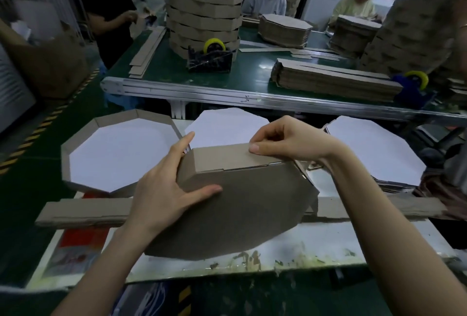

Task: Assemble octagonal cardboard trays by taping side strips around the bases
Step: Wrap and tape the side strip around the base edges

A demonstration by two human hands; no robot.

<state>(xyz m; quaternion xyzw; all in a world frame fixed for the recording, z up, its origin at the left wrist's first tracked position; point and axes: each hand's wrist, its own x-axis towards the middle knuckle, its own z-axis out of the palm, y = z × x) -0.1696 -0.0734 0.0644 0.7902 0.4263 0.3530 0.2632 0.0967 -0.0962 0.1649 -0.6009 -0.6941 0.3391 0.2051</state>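
A brown octagonal cardboard base (242, 217) lies tilted, brown side up, in front of me. A brown side strip (222, 157) is folded along its far edges. My left hand (166, 189) rests on the base's left corner, thumb flat on the base and fingers against the strip. My right hand (280, 138) pinches the strip's top edge with thumb and curled fingers. A finished tray (75, 154) with a white inside stands at the left. White octagonal bases lie behind the hands (227, 121) and stacked at the right (371, 149).
A flat pile of long cardboard strips (86, 210) crosses the worn white table (316, 247). Beyond is a green conveyor (252, 68) with stacked trays (202, 12), strip bundles (333, 79) and two tape dispensers (209, 59) (414, 85). Three people work at its far side.
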